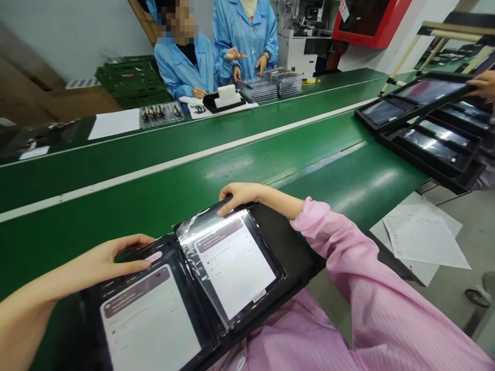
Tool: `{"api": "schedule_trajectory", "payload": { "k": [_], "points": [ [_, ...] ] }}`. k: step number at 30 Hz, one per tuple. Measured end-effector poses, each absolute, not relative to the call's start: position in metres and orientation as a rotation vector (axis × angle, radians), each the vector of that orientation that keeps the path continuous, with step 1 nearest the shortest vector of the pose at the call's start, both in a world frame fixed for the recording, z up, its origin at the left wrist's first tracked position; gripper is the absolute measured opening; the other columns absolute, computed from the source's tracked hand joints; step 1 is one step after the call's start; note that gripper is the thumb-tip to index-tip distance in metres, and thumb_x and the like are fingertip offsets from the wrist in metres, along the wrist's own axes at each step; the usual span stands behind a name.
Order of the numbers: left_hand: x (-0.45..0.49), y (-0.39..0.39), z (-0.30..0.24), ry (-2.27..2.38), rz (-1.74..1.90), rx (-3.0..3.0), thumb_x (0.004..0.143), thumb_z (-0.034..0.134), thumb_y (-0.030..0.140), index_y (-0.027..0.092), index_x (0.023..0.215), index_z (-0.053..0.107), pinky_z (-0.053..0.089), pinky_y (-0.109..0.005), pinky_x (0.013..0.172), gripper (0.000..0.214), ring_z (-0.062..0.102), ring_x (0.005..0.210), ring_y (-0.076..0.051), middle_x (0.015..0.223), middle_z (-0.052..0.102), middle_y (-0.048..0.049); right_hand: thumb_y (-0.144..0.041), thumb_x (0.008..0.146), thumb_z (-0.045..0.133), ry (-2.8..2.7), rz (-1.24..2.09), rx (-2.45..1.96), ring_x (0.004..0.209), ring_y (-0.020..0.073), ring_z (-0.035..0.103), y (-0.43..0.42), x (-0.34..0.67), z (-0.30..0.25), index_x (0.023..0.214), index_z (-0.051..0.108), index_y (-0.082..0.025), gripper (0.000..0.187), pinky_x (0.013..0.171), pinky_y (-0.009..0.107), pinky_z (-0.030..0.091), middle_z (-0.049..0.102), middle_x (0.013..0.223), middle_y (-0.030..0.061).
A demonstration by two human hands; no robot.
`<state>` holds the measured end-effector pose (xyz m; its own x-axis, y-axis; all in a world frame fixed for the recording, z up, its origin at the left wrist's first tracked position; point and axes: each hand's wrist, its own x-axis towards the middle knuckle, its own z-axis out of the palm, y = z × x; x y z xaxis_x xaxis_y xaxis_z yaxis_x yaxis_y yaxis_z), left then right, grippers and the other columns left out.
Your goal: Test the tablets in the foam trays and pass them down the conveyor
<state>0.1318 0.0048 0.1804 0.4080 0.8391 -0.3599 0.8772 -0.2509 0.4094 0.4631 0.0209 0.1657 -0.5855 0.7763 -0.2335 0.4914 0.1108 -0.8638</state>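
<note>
A black tray [299, 247] lies low in front of me, its near side by my lap. Two tablets with lit screens sit in it side by side: a left tablet [150, 319] and a right tablet [242, 268] with shiny clear film over it. My left hand [116, 257] grips the tray's far edge, thumb lying over the top of the left tablet. At the far edge of the right compartment, my right hand [237, 196] is closed with its thumb on the film and fingers curled over the rim. The fingertips of both hands are partly hidden.
A green conveyor table [216, 175] runs across. Two people in blue coats stand or sit beyond it, near stacked clear trays [284, 82]. At right, another person's hand [483, 85] touches stacked black trays [390, 139]. Papers [425, 237] lie below them.
</note>
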Motion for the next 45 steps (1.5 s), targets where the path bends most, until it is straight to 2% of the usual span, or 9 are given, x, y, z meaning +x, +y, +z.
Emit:
{"api": "schedule_trajectory", "payload": {
  "k": [5, 10, 12, 15, 20, 25, 31, 35, 45],
  "points": [
    [0.128, 0.014, 0.152, 1.401, -0.050, 2.128, 0.056, 0.072, 0.074, 0.026, 0.089, 0.072, 0.060, -0.044, 0.087, 0.058, 0.071, 0.093, -0.034, 0.094, 0.076, -0.0035, -0.036, 0.054, 0.096, -2.504, 0.868, -1.741, 0.122, 0.0371, 0.050, 0.011, 0.455, 0.161, 0.108, 0.068, -0.021, 0.063, 0.098, 0.051, 0.043, 0.059, 0.123, 0.0119],
    [0.137, 0.001, 0.153, 1.857, 0.375, 2.307, 0.096, 0.028, 0.054, 0.026, 0.099, 0.070, 0.057, -0.048, 0.091, 0.051, 0.067, 0.105, -0.033, 0.102, 0.069, -0.0032, -0.015, 0.090, 0.063, -2.068, 0.382, -1.899, 0.124, 0.0302, 0.047, -0.017, 0.469, 0.151, 0.122, 0.065, -0.026, 0.034, 0.099, 0.047, 0.039, 0.054, 0.130, 0.0130],
    [0.149, -0.019, 0.152, 1.665, 0.413, 2.394, 0.098, 0.025, 0.045, 0.024, 0.109, 0.069, 0.051, -0.051, 0.103, 0.050, 0.064, 0.115, -0.031, 0.121, 0.067, -0.0075, -0.013, 0.092, 0.057, -1.978, 0.344, -1.871, 0.122, 0.0293, 0.048, -0.039, 0.480, 0.143, 0.119, 0.066, -0.026, 0.032, 0.100, 0.048, 0.038, 0.056, 0.127, 0.0120],
    [0.165, -0.047, 0.147, 1.247, 0.161, 2.523, 0.100, 0.029, 0.046, 0.025, 0.114, 0.068, 0.026, -0.067, 0.118, 0.046, 0.049, 0.138, -0.035, 0.147, 0.056, -0.0102, -0.031, 0.085, 0.073, -2.014, 0.516, -1.860, 0.122, 0.0335, 0.047, -0.075, 0.492, 0.122, 0.114, 0.069, -0.027, 0.029, 0.101, 0.053, 0.037, 0.056, 0.128, 0.0118],
    [0.163, -0.060, 0.143, 1.149, -0.013, 2.517, 0.104, 0.025, 0.049, 0.025, 0.108, 0.067, 0.003, -0.078, 0.115, 0.049, 0.032, 0.149, -0.039, 0.159, 0.041, -0.0101, -0.040, 0.085, 0.069, -1.917, 0.479, -1.799, 0.129, 0.0359, 0.043, -0.100, 0.501, 0.093, 0.110, 0.071, -0.032, 0.026, 0.104, 0.059, 0.034, 0.055, 0.137, 0.0098],
    [0.158, -0.058, 0.143, 1.072, 0.015, 2.439, 0.104, 0.021, 0.055, 0.027, 0.112, 0.068, 0.011, -0.072, 0.119, 0.055, 0.023, 0.153, -0.036, 0.165, 0.031, -0.0075, -0.044, 0.082, 0.070, -1.853, 0.490, -1.783, 0.128, 0.0379, 0.045, -0.095, 0.508, 0.086, 0.103, 0.076, -0.032, 0.025, 0.103, 0.060, 0.035, 0.057, 0.136, 0.0096],
    [0.168, -0.058, 0.138, 1.093, 0.102, 2.453, 0.104, 0.021, 0.051, 0.025, 0.103, 0.068, 0.028, -0.056, 0.120, 0.054, 0.033, 0.149, -0.031, 0.156, 0.047, -0.0070, -0.051, 0.082, 0.069, -1.861, 0.482, -1.764, 0.126, 0.0377, 0.046, -0.095, 0.515, 0.085, 0.099, 0.078, -0.033, 0.026, 0.103, 0.058, 0.036, 0.059, 0.134, 0.0088],
    [0.166, -0.055, 0.142, 1.040, 0.130, 2.420, 0.105, 0.020, 0.044, 0.025, 0.104, 0.066, 0.031, -0.048, 0.119, 0.050, 0.036, 0.148, -0.025, 0.148, 0.057, -0.0045, -0.051, 0.081, 0.069, -1.871, 0.464, -1.795, 0.126, 0.0375, 0.045, -0.095, 0.516, 0.085, 0.114, 0.074, -0.036, 0.036, 0.102, 0.059, 0.036, 0.057, 0.135, 0.0085],
    [0.170, -0.053, 0.144, 1.084, 0.196, 2.375, 0.102, 0.024, 0.040, 0.024, 0.103, 0.068, 0.037, -0.045, 0.114, 0.047, 0.045, 0.142, -0.025, 0.136, 0.066, -0.0049, -0.052, 0.084, 0.065, -1.950, 0.425, -1.805, 0.125, 0.0375, 0.044, -0.094, 0.521, 0.086, 0.118, 0.071, -0.040, 0.037, 0.100, 0.059, 0.039, 0.056, 0.134, 0.0077]
  ]
}}
